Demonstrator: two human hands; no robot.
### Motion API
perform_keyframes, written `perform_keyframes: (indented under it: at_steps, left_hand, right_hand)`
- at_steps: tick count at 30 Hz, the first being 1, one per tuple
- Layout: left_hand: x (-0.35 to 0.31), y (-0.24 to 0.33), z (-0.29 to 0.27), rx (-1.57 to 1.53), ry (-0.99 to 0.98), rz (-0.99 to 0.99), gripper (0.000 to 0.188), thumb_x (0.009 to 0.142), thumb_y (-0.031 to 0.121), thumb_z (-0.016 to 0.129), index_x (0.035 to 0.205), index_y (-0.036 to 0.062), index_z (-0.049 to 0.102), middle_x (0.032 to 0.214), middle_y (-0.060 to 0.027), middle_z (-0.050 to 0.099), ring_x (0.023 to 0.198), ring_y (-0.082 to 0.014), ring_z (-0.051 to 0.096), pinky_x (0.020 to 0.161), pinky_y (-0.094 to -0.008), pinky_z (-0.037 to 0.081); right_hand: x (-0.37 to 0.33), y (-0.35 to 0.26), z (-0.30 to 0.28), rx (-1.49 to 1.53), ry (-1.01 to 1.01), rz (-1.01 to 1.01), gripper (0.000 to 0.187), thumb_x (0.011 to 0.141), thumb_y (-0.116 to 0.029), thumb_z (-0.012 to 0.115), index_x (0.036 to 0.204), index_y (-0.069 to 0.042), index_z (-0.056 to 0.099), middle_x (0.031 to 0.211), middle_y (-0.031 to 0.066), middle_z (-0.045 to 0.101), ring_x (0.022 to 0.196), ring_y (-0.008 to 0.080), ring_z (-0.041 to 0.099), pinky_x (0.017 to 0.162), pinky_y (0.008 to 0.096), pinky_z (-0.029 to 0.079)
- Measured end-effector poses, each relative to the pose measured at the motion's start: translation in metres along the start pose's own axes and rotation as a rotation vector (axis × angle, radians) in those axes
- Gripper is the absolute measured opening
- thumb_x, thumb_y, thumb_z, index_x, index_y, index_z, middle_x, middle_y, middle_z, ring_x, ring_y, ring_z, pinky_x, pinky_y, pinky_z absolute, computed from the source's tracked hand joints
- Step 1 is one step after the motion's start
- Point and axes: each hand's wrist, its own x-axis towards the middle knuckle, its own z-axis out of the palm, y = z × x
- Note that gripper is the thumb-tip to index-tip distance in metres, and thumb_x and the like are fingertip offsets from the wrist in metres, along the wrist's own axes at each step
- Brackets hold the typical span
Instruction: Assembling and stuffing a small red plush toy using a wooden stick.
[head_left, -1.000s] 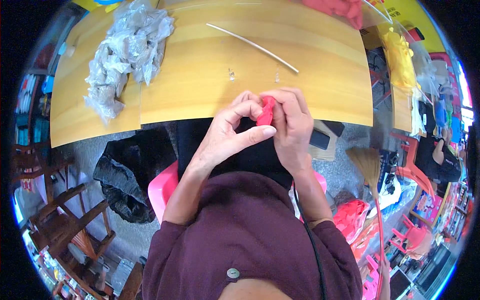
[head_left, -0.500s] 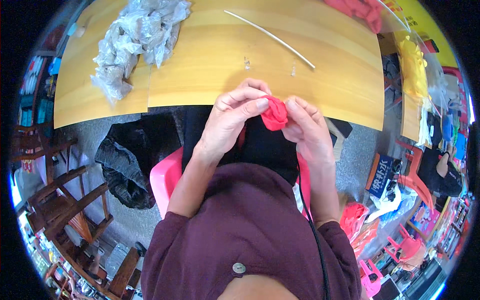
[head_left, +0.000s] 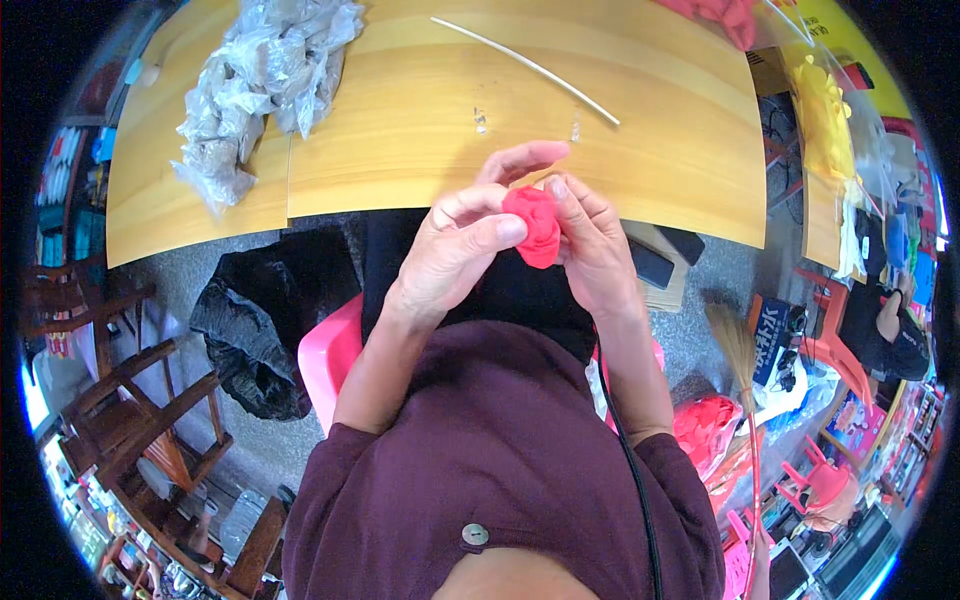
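Yellow-brown wood of the table (head_left: 400, 130) fills the top of my view, with a heap of clear plastic bags (head_left: 255, 85) at its left and a thin white stick (head_left: 525, 62) lying near the far edge. Both my forearms rise from my lap toward the table's near edge. My left hand (head_left: 455, 255) is curled, thumb pressed against the red rolled piece (head_left: 535, 225), with one finger stretched out above it. My right hand (head_left: 590, 245) closes on the same piece from the other side, fingertips on its top. That piece is bright red, soft-looking, wound in a spiral like a small rose, held between both hands just before the table edge, above my dark lap.
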Motion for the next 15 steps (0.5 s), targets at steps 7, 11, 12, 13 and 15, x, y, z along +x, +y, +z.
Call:
perform_keyframes:
  at_steps: [7, 11, 12, 13, 15]
  left_hand:
    - [0.004, 0.002, -0.005, -0.086, 0.121, 0.13, 0.021, 0.084, 0.017, 0.067, 0.101, 0.0058, 0.07, 0.141, -0.0155, 0.042, 0.129, -0.0252, 0.039, 0.109, -0.04, 0.028]
    - [0.001, -0.004, -0.004, -0.085, 0.093, 0.084, 0.021, 0.088, 0.02, 0.064, 0.102, 0.004, 0.068, 0.135, -0.0141, 0.047, 0.122, -0.0209, 0.046, 0.106, -0.0371, 0.033]
    - [0.001, -0.002, -0.004, -0.085, 0.094, 0.085, 0.021, 0.088, 0.02, 0.064, 0.102, 0.004, 0.068, 0.135, -0.0141, 0.047, 0.122, -0.0209, 0.046, 0.106, -0.0371, 0.033]
    - [0.0, 0.001, -0.004, -0.079, 0.09, 0.061, 0.023, 0.09, 0.021, 0.061, 0.103, 0.0022, 0.067, 0.132, -0.0135, 0.049, 0.118, -0.019, 0.048, 0.103, -0.0349, 0.036]
    - [-0.003, 0.006, -0.007, 0.02, 0.068, 0.049, 0.031, 0.096, 0.023, 0.053, 0.109, -0.0042, 0.062, 0.127, -0.012, 0.052, 0.11, -0.0155, 0.054, 0.098, -0.03, 0.041]
  right_hand:
    - [-0.008, -0.006, 0.005, -0.165, 0.049, -0.194, 0.023, 0.095, -0.021, 0.059, 0.111, -0.004, 0.058, 0.094, -0.0031, 0.056, 0.069, 0.0037, 0.046, 0.063, 0.0171, 0.039]
    - [-0.006, 0.002, 0.004, -0.24, 0.004, -0.238, 0.014, 0.092, -0.013, 0.062, 0.101, -0.003, 0.061, 0.095, -0.0029, 0.057, 0.075, 0.0068, 0.051, 0.071, 0.0196, 0.042]
    - [-0.005, 0.002, 0.005, -0.251, 0.016, -0.26, 0.013, 0.092, -0.014, 0.062, 0.099, -0.003, 0.062, 0.093, -0.0026, 0.057, 0.075, 0.0063, 0.05, 0.07, 0.0195, 0.041]
    - [-0.006, 0.002, 0.005, -0.25, 0.014, -0.259, 0.013, 0.092, -0.014, 0.062, 0.099, -0.003, 0.062, 0.093, -0.0026, 0.057, 0.075, 0.0063, 0.05, 0.07, 0.0195, 0.041]
    - [-0.008, 0.001, 0.005, -0.432, 0.094, -0.291, 0.011, 0.092, -0.014, 0.062, 0.097, -0.004, 0.062, 0.091, -0.0026, 0.057, 0.075, 0.0059, 0.05, 0.067, 0.0201, 0.04]
